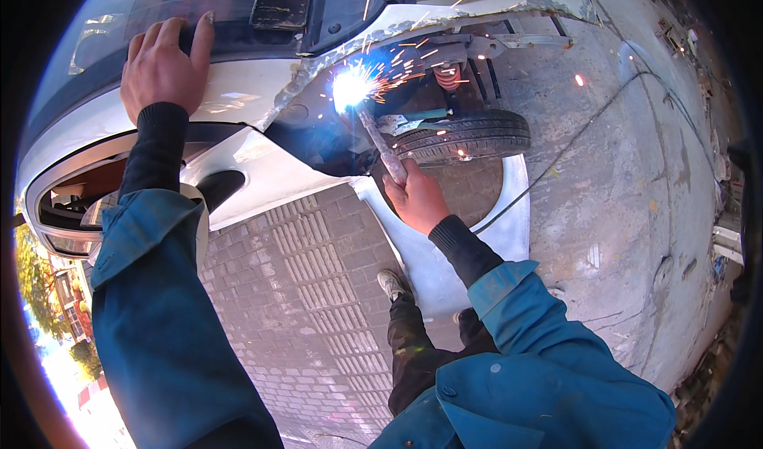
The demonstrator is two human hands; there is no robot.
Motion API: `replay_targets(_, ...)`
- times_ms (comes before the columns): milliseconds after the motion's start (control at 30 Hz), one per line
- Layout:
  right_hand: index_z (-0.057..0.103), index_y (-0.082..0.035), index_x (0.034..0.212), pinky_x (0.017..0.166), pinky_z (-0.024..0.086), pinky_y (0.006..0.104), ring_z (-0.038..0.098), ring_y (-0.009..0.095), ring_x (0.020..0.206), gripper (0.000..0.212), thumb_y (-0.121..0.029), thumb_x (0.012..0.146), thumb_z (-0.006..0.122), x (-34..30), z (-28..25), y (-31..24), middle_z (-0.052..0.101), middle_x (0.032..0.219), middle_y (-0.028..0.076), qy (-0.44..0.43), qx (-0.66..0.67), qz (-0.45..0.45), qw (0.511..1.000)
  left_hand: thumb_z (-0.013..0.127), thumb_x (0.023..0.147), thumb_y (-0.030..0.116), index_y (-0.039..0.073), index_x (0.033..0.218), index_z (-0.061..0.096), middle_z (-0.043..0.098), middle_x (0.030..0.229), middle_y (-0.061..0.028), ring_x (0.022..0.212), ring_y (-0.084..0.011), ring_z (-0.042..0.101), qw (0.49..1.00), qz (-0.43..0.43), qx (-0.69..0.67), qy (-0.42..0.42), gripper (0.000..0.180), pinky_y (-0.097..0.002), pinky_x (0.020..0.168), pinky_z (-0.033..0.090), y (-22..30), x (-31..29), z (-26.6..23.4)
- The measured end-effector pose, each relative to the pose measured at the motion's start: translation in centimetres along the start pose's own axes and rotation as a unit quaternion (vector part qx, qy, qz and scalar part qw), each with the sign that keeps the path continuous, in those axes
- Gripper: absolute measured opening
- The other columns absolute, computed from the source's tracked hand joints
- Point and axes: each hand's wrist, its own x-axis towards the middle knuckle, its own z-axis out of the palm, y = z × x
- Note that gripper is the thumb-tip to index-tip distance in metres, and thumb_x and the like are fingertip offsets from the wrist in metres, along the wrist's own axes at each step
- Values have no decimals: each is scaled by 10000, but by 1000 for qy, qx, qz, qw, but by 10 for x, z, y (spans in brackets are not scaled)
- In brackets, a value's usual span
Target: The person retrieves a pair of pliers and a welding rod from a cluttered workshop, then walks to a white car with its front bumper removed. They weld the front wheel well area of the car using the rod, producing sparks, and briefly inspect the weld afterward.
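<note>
My right hand [416,198] is wrapped around the handle of a welding torch [381,145]. At the torch's tip a blinding blue-white arc [352,89] burns against the opened front body of a white car [238,83], and orange sparks fly to the upper right. Glare hides the exact spot being welded. My left hand [164,66] lies flat with fingers stretched out on the car, at the windshield's lower edge, holding nothing. Just beyond my right hand is the black front tire [465,137], with a red coil spring [448,75] above it.
A white fender panel [453,278] with a wheel-arch cutout stands or leans near my feet. A dark cable [568,156] runs across the concrete floor [612,234] on the right. Grey paving bricks [310,290] lie beside the car door. A side mirror [195,218] juts out below my left hand.
</note>
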Motion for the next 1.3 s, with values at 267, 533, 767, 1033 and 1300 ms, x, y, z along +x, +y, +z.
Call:
replay_targets(267, 556, -21, 1076, 655, 534, 531, 687, 484, 782, 305, -283, 994, 689, -12, 0, 17, 694, 805, 238, 3, 39, 11, 999, 557, 1009, 637, 139, 1227, 772, 747, 1279, -84, 1243, -299, 664, 1000, -6, 4, -4, 585, -480, 1032, 551, 1, -1, 2)
replay_targets(533, 560, -20, 1075, 664, 531, 530, 687, 485, 788, 331, -320, 1002, 677, -23, 18, 61, 689, 799, 233, -20, -16, 74, 997, 559, 1004, 648, 149, 1211, 779, 748, 1272, -69, 1243, -291, 663, 1000, 2, -6, -10, 584, -476, 1030, 551, -3, 1, 2)
replay_targets(767, 543, -30, 1008, 685, 531, 597, 684, 508, 784, 305, -315, 995, 649, -12, 27, 68, 699, 804, 261, -15, -23, 70, 997, 567, 1000, 655, 144, 1201, 780, 748, 1272, -64, 1243, -288, 663, 1000, 7, 8, -9, 589, -469, 1024, 554, -4, 2, 3)
replay_targets(1033, 547, -23, 1023, 702, 537, 595, 686, 514, 803, 321, -327, 995, 646, -2, 32, 64, 704, 823, 272, -13, -9, 54, 998, 565, 1001, 654, 142, 1206, 780, 754, 1265, -69, 1239, -292, 669, 1000, 7, 11, 5, 592, -478, 1015, 562, -3, 0, 3)
replay_targets(1300, 552, -23, 1044, 723, 555, 583, 696, 506, 824, 334, -340, 991, 645, 2, 31, 61, 715, 844, 266, -16, -1, 60, 998, 571, 997, 653, 141, 1209, 781, 756, 1257, -73, 1231, -292, 672, 1000, 1, 9, 2, 593, -488, 1000, 570, -3, 0, 4)
